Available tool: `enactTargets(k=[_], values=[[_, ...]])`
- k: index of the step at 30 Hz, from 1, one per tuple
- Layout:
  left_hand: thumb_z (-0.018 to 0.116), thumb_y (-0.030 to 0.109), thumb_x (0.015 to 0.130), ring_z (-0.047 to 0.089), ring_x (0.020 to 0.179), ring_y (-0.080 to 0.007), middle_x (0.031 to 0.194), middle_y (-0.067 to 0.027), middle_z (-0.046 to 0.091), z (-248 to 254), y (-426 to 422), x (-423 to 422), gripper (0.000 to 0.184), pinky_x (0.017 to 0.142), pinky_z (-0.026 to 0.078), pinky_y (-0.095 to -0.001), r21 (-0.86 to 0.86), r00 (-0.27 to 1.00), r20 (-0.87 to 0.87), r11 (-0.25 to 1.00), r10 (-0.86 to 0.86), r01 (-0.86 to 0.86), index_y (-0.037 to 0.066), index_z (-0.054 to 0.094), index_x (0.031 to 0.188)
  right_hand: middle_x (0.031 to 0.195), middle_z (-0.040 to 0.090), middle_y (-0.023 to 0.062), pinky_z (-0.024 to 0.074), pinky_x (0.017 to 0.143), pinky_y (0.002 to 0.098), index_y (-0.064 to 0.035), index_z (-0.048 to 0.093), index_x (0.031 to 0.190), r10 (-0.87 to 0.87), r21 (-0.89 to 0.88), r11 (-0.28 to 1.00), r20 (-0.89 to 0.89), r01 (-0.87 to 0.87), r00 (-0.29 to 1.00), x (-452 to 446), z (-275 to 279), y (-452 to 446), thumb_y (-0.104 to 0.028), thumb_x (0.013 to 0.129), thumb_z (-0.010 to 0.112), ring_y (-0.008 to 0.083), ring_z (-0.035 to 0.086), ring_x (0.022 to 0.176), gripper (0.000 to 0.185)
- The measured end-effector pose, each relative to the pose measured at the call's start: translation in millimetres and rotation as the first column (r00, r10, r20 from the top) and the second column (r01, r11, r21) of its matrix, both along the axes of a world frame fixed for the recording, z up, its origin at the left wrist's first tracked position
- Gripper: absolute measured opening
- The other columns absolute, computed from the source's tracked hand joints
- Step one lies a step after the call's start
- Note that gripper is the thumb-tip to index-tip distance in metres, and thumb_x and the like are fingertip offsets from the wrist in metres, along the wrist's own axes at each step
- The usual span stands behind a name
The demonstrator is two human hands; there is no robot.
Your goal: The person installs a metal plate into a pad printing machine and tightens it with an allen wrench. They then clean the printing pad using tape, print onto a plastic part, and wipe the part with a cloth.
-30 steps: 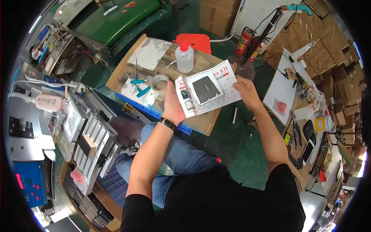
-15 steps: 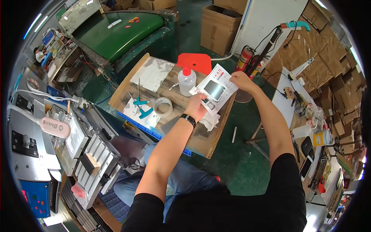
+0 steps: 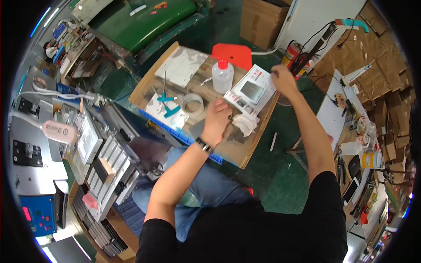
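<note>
A printed calendar page with a dark, shiny rectangular plate on it lies at the right of the wooden table, beside a clear bottle with a red cap. My left hand, a watch at its wrist, is off the page, above the table by a crumpled white cloth. Its fingers are loosely bent and apart, with nothing visible in them. At the page's upper right edge is my right hand; motion blurs its fingertips, and whether they still touch the paper is unclear.
On the table are a tape roll, teal T-handle tools and stained paper. A red stool stands behind. Machinery is at my left, a cluttered bench at right.
My left hand has let go of the calendar page and moved left. The page now lies lower, on the table. My right hand has shifted up toward its edge, and the camera view has shifted.
</note>
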State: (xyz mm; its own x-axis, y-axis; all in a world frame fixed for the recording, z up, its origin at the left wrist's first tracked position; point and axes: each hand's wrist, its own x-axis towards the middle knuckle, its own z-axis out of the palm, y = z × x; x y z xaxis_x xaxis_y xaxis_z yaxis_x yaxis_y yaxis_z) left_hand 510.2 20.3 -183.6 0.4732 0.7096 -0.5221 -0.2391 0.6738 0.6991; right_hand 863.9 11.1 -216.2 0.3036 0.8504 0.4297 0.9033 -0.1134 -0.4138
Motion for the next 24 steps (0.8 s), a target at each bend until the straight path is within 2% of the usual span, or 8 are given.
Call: enactTargets(k=[2,5,7,9,12,17,22,24], values=[[0.064,-0.008,0.093,0.066,0.095,-0.0194,0.114,-0.0120,0.066,-5,-23,-58,0.037,0.089,0.056,-0.0312,0.487,0.997,-0.069,0.873,0.044,-0.005,-0.002,0.059,0.129,0.117,0.068,0.0135,0.0554,0.084,0.0416,-0.0044,0.070,0.115,-0.015,0.137,0.990,-0.170,0.039,0.985,-45,32,-24,-0.011,0.093,0.066,0.0318,0.067,0.097,0.023],[0.069,-0.007,0.092,0.065,0.095,-0.0185,0.118,-0.0122,0.066,-11,-31,-123,0.044,0.089,0.054,-0.0286,0.590,0.968,-0.216,0.807,0.127,0.026,0.000,0.057,0.134,0.115,0.068,0.0127,0.0553,0.083,0.0393,-0.0027,0.069,0.111,0.065,0.150,0.988,-0.310,-0.019,0.949,-109,77,-60,-0.007,0.093,0.066,0.0289,0.067,0.097,0.019],[0.073,-0.003,0.086,0.064,0.101,-0.0193,0.120,-0.0136,0.066,-23,-44,-160,0.053,0.090,0.054,-0.0306,0.660,0.873,-0.414,0.745,0.257,0.093,0.001,0.056,0.136,0.115,0.068,0.0129,0.0544,0.086,0.0387,-0.0022,0.069,0.110,0.155,-0.076,0.973,-0.484,-0.218,0.861,-164,81,-80,-0.008,0.089,0.069,0.0302,0.066,0.099,0.021],[0.074,-0.002,0.084,0.064,0.102,-0.0202,0.121,-0.0139,0.066,-25,-61,-179,0.055,0.091,0.054,-0.0319,0.683,0.845,-0.453,0.719,0.284,0.125,0.001,0.056,0.136,0.118,0.068,0.0126,0.0534,0.089,0.0406,-0.0037,0.069,0.110,0.466,-0.018,0.870,-0.294,-0.492,0.835,-201,50,-81,-0.008,0.085,0.071,0.0316,0.065,0.103,0.026],[0.080,0.002,0.080,0.063,0.105,-0.0230,0.125,-0.0150,0.065,-23,-77,-192,0.062,0.093,0.054,-0.0359,0.746,0.780,-0.529,0.622,0.334,0.239,0.001,0.056,0.138,0.118,0.066,0.0124,0.0482,0.097,0.0419,-0.0050,0.061,0.115,0.676,-0.169,0.704,-0.142,-0.690,0.723,-234,30,-64,-0.014,0.079,0.078,0.0323,0.060,0.115,0.041],[0.090,0.019,0.068,0.058,0.116,-0.0344,0.135,-0.0165,0.062,-20,-50,-175,0.088,0.106,0.046,-0.0448,0.734,0.650,-0.678,0.369,0.343,0.570,0.002,0.051,0.144,0.122,0.063,0.0111,0.0420,0.105,0.0441,-0.0077,0.056,0.114,0.700,-0.383,0.684,0.103,-0.621,0.707,-250,22,-34,-0.019,0.070,0.085,0.0321,0.057,0.120,0.054],[0.090,0.020,0.065,0.057,0.121,-0.0345,0.139,-0.0162,0.061,-21,-38,-171,0.092,0.107,0.043,-0.0443,0.626,0.556,-0.779,0.321,0.290,0.711,0.003,0.050,0.146,0.130,0.059,0.0137,0.0390,0.108,0.0473,-0.0078,0.054,0.113,0.753,-0.537,0.562,0.019,-0.628,0.658,-270,55,-29,-0.023,0.062,0.089,0.0358,0.055,0.125,0.064],[0.090,0.020,0.065,0.058,0.120,-0.0341,0.139,-0.0158,0.061,-23,-43,-180,0.092,0.107,0.043,-0.0439,0.691,0.610,-0.721,0.268,0.328,0.672,0.004,0.050,0.146,0.131,0.059,0.0142,0.0389,0.108,0.0480,-0.0076,0.053,0.112,0.775,-0.452,0.590,0.085,-0.669,0.626,-278,62,-41,-0.023,0.062,0.089,0.0360,0.055,0.124,0.064]])
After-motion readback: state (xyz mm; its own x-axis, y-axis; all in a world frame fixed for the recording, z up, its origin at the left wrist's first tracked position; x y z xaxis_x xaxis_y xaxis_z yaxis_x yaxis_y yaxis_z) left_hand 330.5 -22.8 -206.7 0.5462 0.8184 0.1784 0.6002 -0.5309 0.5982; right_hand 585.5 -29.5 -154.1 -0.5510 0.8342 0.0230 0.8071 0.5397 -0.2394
